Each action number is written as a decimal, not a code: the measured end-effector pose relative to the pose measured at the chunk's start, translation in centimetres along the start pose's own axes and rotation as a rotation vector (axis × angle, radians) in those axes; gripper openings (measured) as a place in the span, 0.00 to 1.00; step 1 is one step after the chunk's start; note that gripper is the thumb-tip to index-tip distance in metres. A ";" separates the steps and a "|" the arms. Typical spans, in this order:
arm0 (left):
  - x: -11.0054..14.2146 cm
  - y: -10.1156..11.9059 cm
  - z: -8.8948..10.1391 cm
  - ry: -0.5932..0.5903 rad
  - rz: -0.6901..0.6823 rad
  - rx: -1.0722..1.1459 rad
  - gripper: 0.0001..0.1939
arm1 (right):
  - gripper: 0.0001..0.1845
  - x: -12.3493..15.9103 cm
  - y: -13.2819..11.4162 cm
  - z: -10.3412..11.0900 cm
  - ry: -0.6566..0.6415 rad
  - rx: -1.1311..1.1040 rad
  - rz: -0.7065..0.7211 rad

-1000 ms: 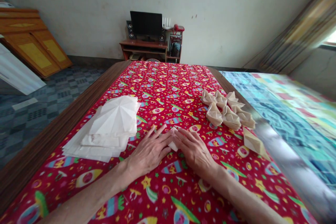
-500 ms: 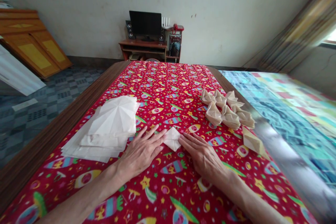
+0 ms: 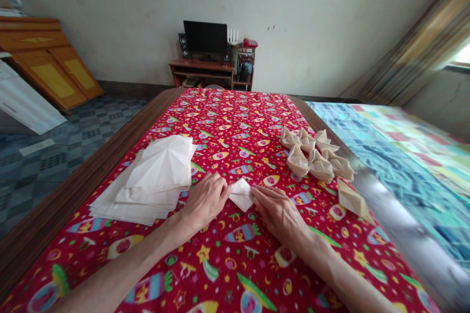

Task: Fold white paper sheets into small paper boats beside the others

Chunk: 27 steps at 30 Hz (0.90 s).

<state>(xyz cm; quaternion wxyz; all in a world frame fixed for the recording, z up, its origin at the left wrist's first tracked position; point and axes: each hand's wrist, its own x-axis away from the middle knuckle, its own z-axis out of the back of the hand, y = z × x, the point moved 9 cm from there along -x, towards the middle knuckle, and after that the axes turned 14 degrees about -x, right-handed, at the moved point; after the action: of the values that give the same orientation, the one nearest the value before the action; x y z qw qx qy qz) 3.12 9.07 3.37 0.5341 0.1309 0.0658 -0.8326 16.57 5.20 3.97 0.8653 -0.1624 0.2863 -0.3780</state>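
A small folded piece of white paper [image 3: 242, 196], diamond-shaped with a crease across it, lies on the red patterned cloth [image 3: 227, 264]. At its left corner my left hand [image 3: 208, 197] pinches it between thumb and curled fingers. My right hand [image 3: 279, 208] rests with outstretched fingers, close together, their tips on the right corner; its thumb is mostly hidden. A stack of creased white paper sheets [image 3: 157, 176] lies to the left of my left hand. Several folded paper boat-like shapes [image 3: 320, 165] stand in two rows to the right, with a flatter folded paper piece [image 3: 352, 199] nearer me.
The cloth covers a long brown table [image 3: 147, 122]. Alongside its right edge is a bed with a patchwork cover [image 3: 404, 156]. Beyond the far end stands a small desk [image 3: 201, 66] with a black monitor [image 3: 205, 38]. A wooden cabinet [image 3: 55, 68] is at the far left.
My left hand's fingers, spread flat before, have curled into a pinch at the paper's left corner. The right hand stays at the right corner. The view has tilted slightly up.
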 end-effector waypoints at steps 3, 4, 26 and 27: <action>-0.7 -0.1 -0.7 -0.054 0.019 0.049 0.13 | 0.15 -0.7 -0.3 0.6 0.050 0.046 -0.046; -1.0 -0.1 -0.9 -0.079 0.032 0.088 0.13 | 0.14 -0.9 -0.6 0.6 0.052 0.081 -0.052; -0.7 -0.4 -1.8 -0.031 0.197 0.958 0.23 | 0.13 -2.4 5.0 -0.5 0.413 -0.891 -0.604; -0.7 -0.7 -1.8 -0.027 0.212 0.957 0.24 | 0.13 -2.4 4.9 -0.5 0.380 -0.839 -0.586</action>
<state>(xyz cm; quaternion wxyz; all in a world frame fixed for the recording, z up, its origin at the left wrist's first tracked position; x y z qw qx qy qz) 3.07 10.44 1.84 0.4965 0.3569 -0.3448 -0.7122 17.64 10.23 2.04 0.5177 -0.4954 0.5068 -0.4793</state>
